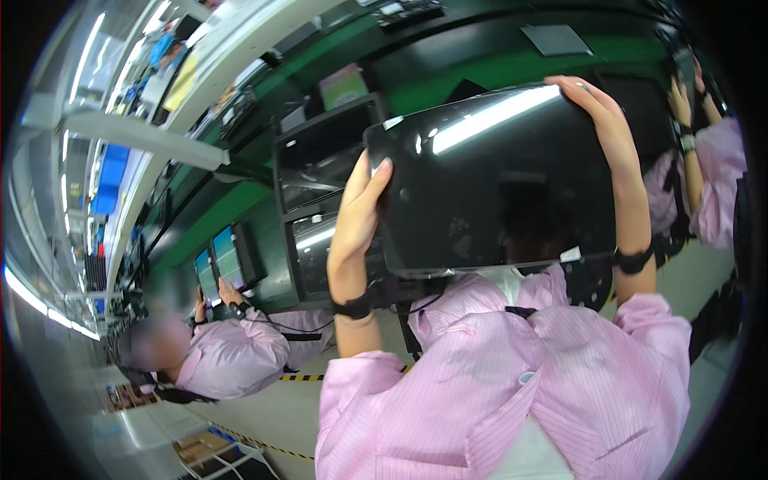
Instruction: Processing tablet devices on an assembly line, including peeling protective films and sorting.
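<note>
A large black glossy tablet [472, 192] is held up in front of my chest, its dark screen reflecting a bright ceiling light. Clear film with small white tabs seems to cover its face, and smudges show on it. My left hand [360, 204] grips the left edge, thumb on the front, the other fingers mostly behind. At the upper right corner my right hand [600, 112] curls its fingers over the top edge; its thumb is out of sight. Both wrists wear black bands.
Left of the tablet, two black trays [284, 180] hold dark screens on the green bench [260, 212]. A grey flat panel [558, 40] lies on the far side. To the left, a co-worker [232, 344] handles lit tablets [216, 268]; another co-worker's arm [694, 168] reaches in at right.
</note>
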{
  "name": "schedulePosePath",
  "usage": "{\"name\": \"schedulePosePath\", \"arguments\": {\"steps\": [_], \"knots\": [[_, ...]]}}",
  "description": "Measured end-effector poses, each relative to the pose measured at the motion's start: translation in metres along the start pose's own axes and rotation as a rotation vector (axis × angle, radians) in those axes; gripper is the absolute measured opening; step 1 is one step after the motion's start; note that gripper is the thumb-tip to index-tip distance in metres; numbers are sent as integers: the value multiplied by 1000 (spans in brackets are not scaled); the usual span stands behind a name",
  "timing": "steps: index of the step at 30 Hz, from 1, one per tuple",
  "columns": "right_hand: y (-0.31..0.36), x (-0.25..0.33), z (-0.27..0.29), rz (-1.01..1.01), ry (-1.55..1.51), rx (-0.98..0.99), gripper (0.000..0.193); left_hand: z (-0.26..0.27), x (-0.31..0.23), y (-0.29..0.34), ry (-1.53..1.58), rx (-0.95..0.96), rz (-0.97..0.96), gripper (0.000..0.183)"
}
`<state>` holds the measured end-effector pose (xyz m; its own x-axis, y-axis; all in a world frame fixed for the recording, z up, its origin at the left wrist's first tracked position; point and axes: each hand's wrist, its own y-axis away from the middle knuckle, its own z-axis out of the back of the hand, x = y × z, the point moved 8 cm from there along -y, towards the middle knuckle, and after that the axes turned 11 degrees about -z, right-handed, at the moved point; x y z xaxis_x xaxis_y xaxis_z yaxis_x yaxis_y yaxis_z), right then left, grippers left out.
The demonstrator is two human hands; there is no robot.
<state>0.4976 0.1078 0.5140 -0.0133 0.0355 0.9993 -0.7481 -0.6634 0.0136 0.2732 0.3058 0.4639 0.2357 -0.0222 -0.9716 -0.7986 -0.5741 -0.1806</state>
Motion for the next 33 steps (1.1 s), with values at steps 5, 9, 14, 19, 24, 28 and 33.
{"name": "schedulePosePath", "arguments": {"steps": [5, 9, 14, 19, 24, 28, 33], "knots": [[-15, -41, -13, -285, -163, 301, 31, 15, 0, 35, 34, -245, 117, 32], [-6, -43, -12, -371, -371, 351, 30, -5, -28, 39, 121, -297, 108, 37], [0, -30, -10, -293, -357, 341, 32, -8, -43, 42, -128, -196, -206, 46], [14, -82, 42, -346, -384, 54, 34, -21, 19, 37, 106, 18, 182, 49], [20, -181, 133, -465, -187, -216, 27, -41, 66, 66, -371, 311, 239, 32], [-6, -229, 153, -547, 36, -76, 26, -42, 106, 82, -492, 248, 286, 35], [-47, -287, 111, -673, 62, 132, 26, -46, 207, 83, -560, 37, 311, 47]]}}
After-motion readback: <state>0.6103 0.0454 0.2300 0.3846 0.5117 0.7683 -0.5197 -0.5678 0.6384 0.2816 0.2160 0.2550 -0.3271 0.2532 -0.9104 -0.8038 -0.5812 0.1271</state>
